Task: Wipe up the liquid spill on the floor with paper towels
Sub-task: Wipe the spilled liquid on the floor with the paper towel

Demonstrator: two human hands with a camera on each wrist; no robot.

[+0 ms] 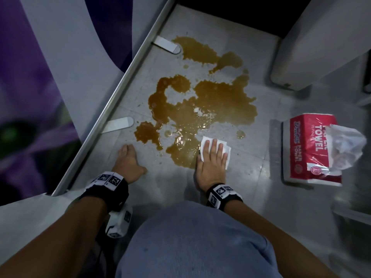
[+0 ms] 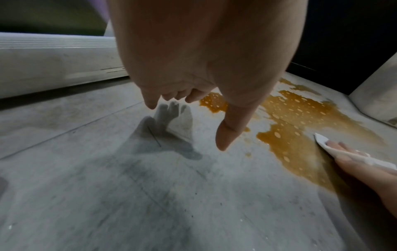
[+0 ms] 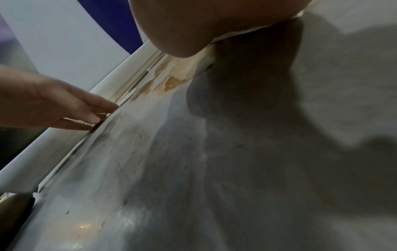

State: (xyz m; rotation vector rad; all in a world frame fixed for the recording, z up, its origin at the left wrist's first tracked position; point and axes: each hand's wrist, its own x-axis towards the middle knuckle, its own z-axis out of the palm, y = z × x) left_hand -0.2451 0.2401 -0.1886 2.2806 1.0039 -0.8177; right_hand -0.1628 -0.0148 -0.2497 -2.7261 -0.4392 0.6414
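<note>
A wide brown spill [image 1: 200, 105] spreads over the grey floor [image 1: 251, 173] in front of me. My right hand [image 1: 212, 159] lies flat with straight fingers on a folded white paper towel [image 1: 205, 143], pressing it onto the spill's near edge. From the left wrist view the same towel [image 2: 322, 141] shows under those fingers, beside the spill [image 2: 300, 122]. My left hand [image 1: 128, 159] hovers just above the dry floor left of the spill, fingers loosely bent and holding nothing; the left wrist view shows the left hand [image 2: 189, 101] and its shadow below.
A red paper towel pack [image 1: 309, 149] with torn plastic lies on the floor to the right. A metal rail [image 1: 112, 101] with two flat brackets [image 1: 166, 45] runs along the left. A pale cabinet base [image 1: 313, 47] stands at the back right. My knee [image 1: 192, 237] is at the bottom.
</note>
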